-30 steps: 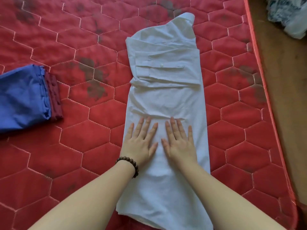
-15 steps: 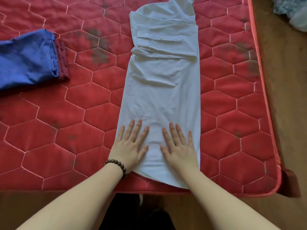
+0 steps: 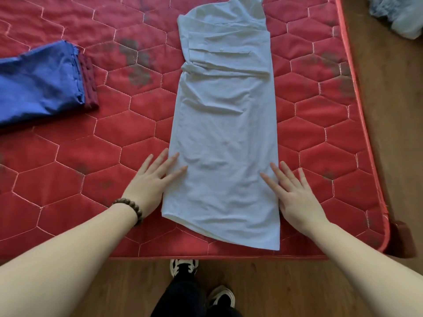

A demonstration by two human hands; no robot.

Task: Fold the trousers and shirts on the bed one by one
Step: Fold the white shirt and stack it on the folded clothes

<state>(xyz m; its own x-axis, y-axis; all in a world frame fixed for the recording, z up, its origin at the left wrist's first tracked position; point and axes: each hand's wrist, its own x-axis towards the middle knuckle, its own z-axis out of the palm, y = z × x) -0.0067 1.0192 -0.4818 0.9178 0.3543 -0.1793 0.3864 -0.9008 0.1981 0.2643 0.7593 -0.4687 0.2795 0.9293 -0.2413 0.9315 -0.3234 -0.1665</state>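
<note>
White long-sleeve shirt (image 3: 225, 133) lies flat on the red quilted mattress (image 3: 320, 133), folded lengthwise into a narrow strip, collar end far, hem near the mattress's near edge; a sleeve is folded across the upper part with a cuff button showing. Left hand (image 3: 152, 184) flat, fingers straight and spread, at the shirt's left edge near the hem, fingertips (image 3: 180, 168) on the fabric, palm mostly on the mattress. Right hand (image 3: 295, 197) flat too, fingers extended, along the shirt's right edge, index fingertip overlapping the cloth. Neither grip holds anything, both just press down. Brown bead bracelet (image 3: 130, 208) on the left wrist. Folded blue garment (image 3: 39, 88) on a dark red folded garment (image 3: 90, 88) at the left side of the mattress, well apart from the shirt. Wooden floor (image 3: 389, 110) right of and below the mattress; black-and-white sneakers (image 3: 184, 266) and dark trouser legs at the bottom. Pale bundle (image 3: 398, 14) on the floor top right, unclear what it is.
</note>
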